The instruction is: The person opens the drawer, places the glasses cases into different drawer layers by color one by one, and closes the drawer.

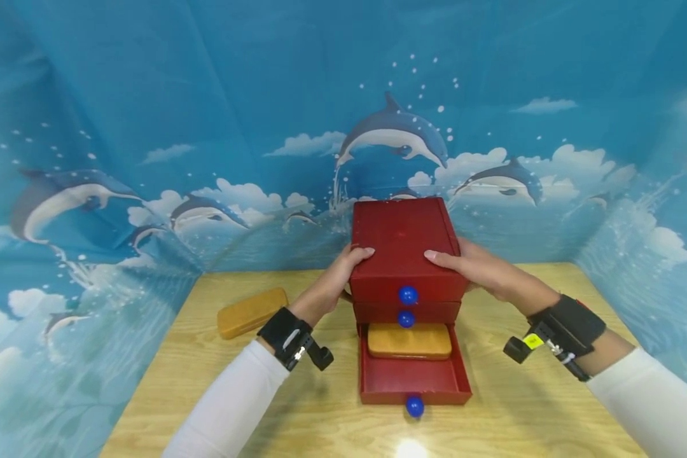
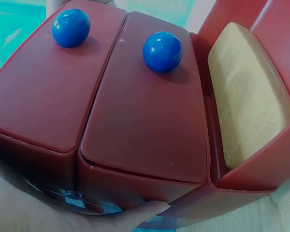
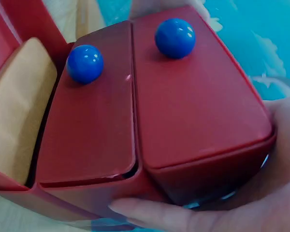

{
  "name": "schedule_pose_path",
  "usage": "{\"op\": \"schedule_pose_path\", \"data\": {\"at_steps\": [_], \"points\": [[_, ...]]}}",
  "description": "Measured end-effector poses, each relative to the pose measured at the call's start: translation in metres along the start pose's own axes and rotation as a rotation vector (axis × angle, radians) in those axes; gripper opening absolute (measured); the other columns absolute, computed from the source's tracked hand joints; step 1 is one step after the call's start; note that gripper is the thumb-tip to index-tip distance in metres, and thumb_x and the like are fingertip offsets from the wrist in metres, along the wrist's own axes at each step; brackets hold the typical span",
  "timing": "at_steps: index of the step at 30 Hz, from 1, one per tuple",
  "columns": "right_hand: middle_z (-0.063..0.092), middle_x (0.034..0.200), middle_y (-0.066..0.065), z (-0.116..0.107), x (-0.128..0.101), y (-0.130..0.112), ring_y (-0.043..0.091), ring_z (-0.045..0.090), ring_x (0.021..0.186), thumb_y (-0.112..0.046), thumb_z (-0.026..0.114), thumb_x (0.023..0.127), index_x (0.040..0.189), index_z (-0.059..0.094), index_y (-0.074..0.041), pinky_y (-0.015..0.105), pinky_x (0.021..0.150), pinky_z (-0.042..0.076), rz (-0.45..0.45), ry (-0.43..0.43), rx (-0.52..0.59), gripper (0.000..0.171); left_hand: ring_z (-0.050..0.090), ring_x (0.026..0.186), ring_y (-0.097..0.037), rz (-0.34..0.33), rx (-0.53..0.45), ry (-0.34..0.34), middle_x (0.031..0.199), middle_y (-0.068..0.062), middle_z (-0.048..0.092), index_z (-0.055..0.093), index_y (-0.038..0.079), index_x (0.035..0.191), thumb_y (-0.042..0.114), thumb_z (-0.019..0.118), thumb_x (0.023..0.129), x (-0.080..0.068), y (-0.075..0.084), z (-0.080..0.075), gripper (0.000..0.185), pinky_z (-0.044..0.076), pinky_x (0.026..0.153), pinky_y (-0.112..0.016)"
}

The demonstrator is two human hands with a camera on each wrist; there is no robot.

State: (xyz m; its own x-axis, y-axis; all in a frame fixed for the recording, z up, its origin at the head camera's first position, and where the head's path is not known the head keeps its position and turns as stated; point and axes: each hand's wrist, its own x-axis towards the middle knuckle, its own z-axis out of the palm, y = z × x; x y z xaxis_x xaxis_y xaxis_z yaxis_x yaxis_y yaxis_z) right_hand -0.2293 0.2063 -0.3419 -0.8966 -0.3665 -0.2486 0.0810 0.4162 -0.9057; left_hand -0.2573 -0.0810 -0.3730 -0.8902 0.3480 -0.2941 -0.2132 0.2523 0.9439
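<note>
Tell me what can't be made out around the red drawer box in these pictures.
- Contents of the two shut drawers of the red drawer box: hidden by their fronts, every view.
- Left hand palm: behind the box, head view.
- Tan block rear end: under the drawers above.
- Right hand fingers: cropped, right wrist view.

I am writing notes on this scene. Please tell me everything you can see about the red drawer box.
The red drawer box is a small chest that looks like smooth plastic, upright on the wooden table. It has three drawers, each with a round blue knob. The top two are closed; the bottom drawer is pulled out and holds a tan oblong case. The left hand and right hand grip its two sides.
</note>
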Motion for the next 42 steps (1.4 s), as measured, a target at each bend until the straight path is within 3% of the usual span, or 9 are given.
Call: {"op": "schedule_pose_path", "data": {"at_steps": [3,9,17,27,32,37,42], "points": [[0.051,0.148,0.024,-0.001,0.001,0.001,0.031,0.068,0.115,-0.057,0.053,0.103,0.163,0.019,-0.015,0.053,0.087,0.062,0.045,-0.026,0.052,0.080,0.061,0.124,-0.033,-0.006,0.003,0.004,0.147,-0.010,0.053,0.018,0.034,0.164,0.065,0.051,0.097,-0.001,0.000,-0.001,0.081,0.055,0.085,-0.051],[0.052,0.148,0.024,0.001,0.002,0.000,0.033,0.067,0.117,-0.061,0.050,0.103,0.162,0.023,-0.015,0.055,0.087,0.062,0.071,-0.005,0.046,0.080,0.061,0.122,-0.032,0.019,-0.013,-0.007,0.145,-0.011,0.054,0.021,0.033,0.163,0.065,0.052,0.096,0.001,0.002,-0.004,0.080,0.057,0.082,-0.050],[0.052,0.149,0.025,0.003,-0.002,0.001,0.031,0.068,0.115,-0.061,0.047,0.104,0.163,0.022,-0.013,0.055,0.087,0.062,0.085,0.021,0.047,0.080,0.062,0.120,-0.033,0.066,-0.007,-0.090,0.143,-0.013,0.057,0.021,0.033,0.163,0.062,0.052,0.099,0.001,-0.002,-0.011,0.077,0.059,0.078,-0.048],[0.054,0.147,0.025,0.005,-0.001,0.001,0.026,0.071,0.109,-0.062,0.046,0.104,0.162,0.024,-0.011,0.053,0.086,0.063,0.081,0.045,0.025,0.080,0.055,0.136,-0.037,0.072,0.014,-0.133,0.167,-0.004,0.031,0.007,0.035,0.167,0.068,0.049,0.099,-0.003,-0.015,-0.026,0.087,0.057,0.097,-0.053],[0.054,0.146,0.025,0.006,-0.003,0.002,0.026,0.070,0.109,-0.060,0.046,0.104,0.162,0.024,-0.012,0.054,0.087,0.062,0.088,0.042,0.037,0.079,0.056,0.134,-0.035,0.066,0.037,-0.158,0.160,-0.005,0.043,0.015,0.033,0.167,0.070,0.049,0.099,-0.006,-0.016,-0.031,0.085,0.053,0.106,-0.054],[0.056,0.144,0.025,0.004,-0.003,0.004,0.024,0.071,0.106,-0.061,0.045,0.105,0.162,0.024,-0.010,0.053,0.086,0.063,0.088,0.037,0.041,0.079,0.052,0.141,-0.039,0.092,0.126,-0.184,0.164,-0.009,0.041,0.021,0.023,0.167,0.062,0.046,0.104,-0.015,-0.017,-0.045,0.078,0.048,0.113,-0.054],[0.056,0.144,0.025,0.004,-0.002,0.006,0.023,0.071,0.104,-0.060,0.045,0.105,0.162,0.024,-0.009,0.052,0.085,0.063,0.088,0.041,0.037,0.079,0.039,0.152,-0.040,0.178,0.270,-0.192,0.169,-0.012,0.034,0.026,0.019,0.165,0.056,0.040,0.108,-0.030,-0.023,-0.065,0.069,0.039,0.120,-0.058]]}}
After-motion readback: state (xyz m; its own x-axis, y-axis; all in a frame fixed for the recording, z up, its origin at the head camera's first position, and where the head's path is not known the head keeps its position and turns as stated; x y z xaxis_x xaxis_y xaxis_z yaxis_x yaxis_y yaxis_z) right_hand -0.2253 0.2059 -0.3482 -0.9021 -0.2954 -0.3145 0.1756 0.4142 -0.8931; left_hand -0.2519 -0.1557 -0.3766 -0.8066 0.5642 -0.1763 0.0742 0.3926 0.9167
